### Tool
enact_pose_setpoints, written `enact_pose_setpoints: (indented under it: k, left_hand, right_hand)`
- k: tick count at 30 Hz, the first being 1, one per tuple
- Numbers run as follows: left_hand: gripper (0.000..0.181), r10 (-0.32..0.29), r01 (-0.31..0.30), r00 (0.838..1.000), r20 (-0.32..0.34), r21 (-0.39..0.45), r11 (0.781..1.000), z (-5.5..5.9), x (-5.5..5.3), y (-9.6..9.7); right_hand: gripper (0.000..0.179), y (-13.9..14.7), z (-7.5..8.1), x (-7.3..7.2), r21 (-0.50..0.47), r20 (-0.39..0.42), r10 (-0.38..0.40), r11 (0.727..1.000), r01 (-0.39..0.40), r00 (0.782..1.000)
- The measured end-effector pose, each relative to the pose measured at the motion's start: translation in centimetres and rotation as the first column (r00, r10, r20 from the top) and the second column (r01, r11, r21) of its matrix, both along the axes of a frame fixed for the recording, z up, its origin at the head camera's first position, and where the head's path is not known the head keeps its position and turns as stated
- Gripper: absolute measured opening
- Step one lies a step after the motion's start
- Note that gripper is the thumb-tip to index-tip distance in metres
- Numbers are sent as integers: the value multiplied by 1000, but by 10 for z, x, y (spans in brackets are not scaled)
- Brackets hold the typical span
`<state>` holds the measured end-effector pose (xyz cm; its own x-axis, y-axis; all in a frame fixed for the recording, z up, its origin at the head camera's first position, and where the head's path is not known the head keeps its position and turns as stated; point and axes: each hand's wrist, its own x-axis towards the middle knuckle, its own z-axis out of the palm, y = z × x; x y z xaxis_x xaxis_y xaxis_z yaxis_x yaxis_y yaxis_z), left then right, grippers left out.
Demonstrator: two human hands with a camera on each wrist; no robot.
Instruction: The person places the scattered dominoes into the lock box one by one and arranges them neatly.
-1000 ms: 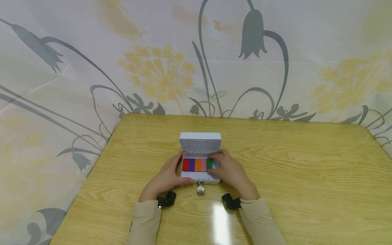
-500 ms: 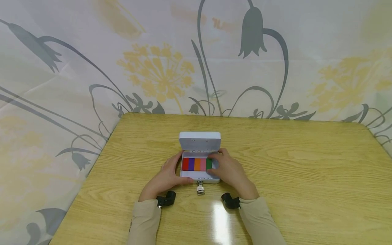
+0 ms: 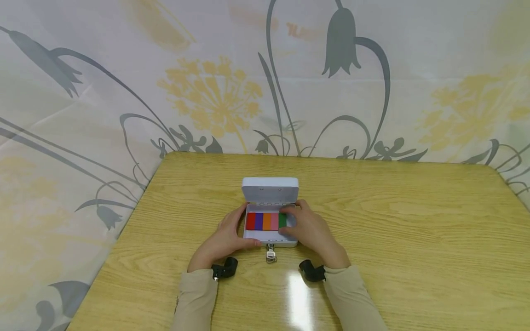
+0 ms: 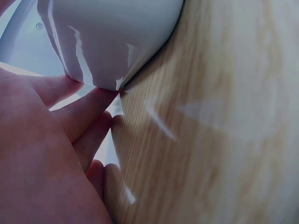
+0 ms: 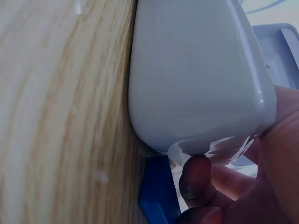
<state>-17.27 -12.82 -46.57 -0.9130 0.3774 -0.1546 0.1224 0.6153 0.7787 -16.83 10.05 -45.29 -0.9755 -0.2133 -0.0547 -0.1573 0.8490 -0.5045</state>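
Observation:
A small white metal box stands on the table with its hinged lid raised. Inside lies a row of flat coloured blocks: red, purple, orange, pink and green. My left hand grips the box from the left, thumb along the front edge and fingers at the back corner. With thumb and index finger, my right hand pinches the green block by its near and far ends. Its other fingers stay outside, by the box's wall.
A metal latch hangs from the box's front. In the right wrist view, a blue piece lies on the table beside the box, near my right fingers. The wooden table meets a flower-patterned cloth at the back.

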Motion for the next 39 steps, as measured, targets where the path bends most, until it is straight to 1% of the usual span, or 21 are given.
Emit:
enact_pose_setpoints:
  k: [5, 10, 15, 18, 20, 25, 30, 32, 35, 39]
  left_hand:
    - [107, -1, 1, 1000, 8, 6, 1000, 0, 0, 0]
    - [107, -1, 1, 1000, -1, 23, 1000, -1, 0, 1]
    - [106, 3, -3, 1000, 6, 12, 1000, -3, 3, 1]
    - [106, 12, -12, 1000, 6, 10, 1000, -4, 4, 0]
    - [106, 16, -16, 1000, 1, 12, 1000, -4, 3, 0]
    - [105, 15, -15, 1000, 9, 16, 1000, -2, 1, 1]
    - [106, 14, -15, 1000, 11, 27, 1000, -3, 0, 2]
    - [106, 17, -17, 1000, 12, 23, 1000, -3, 0, 2]
    - [107, 19, -19, 1000, 11, 17, 1000, -4, 0, 2]
    - [107, 17, -17, 1000, 6, 16, 1000, -4, 0, 1]
  right_hand:
    - [47, 1, 0, 0, -11, 3, 5, 1000, -5, 1000]
    - [47, 3, 2, 1, -36, 6, 21, 999, -21, 1000]
    - [46, 8, 7, 3, -60, 7, 51, 997, -50, 999]
    - [42, 13, 11, 3, -96, 7, 56, 994, -55, 998]
    - [39, 16, 14, 3, -116, -11, 58, 991, -59, 998]
    - [28, 26, 18, 1, -154, -23, 41, 987, -44, 999]
    - [18, 36, 18, -1, -217, 53, -10, 976, 22, 999]
    - [16, 39, 18, -2, -238, 69, -29, 970, 45, 997]
    - [15, 44, 18, -2, -253, 76, -26, 967, 44, 997]
    - [16, 51, 15, -3, -248, 80, -4, 968, 24, 997]
